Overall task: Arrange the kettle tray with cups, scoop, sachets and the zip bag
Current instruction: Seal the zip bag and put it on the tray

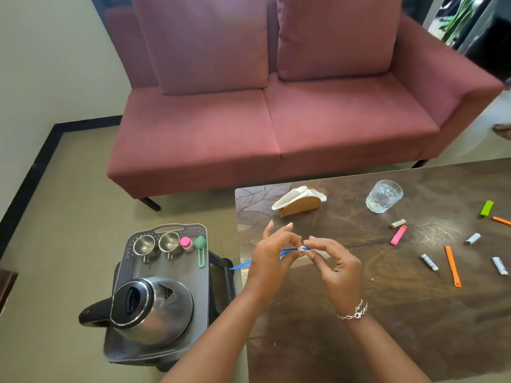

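Above the table (359, 341), the left hand (272, 261) and right hand (333, 265) met, both pinching a small clear zip bag (304, 248) with a blue strip, the kettle tray (200, 299) to their left.

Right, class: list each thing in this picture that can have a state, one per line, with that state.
Kettle: lid closed, upright on the tray.
Two steel cups: upright, look empty.
Green scoop: lying flat on the tray.
Drinking glass: upright on the table.
Napkin holder: holds napkins.
Blue strip: held in both hands.
Left hand: pinching the strip.
Right hand: pinching the strip.
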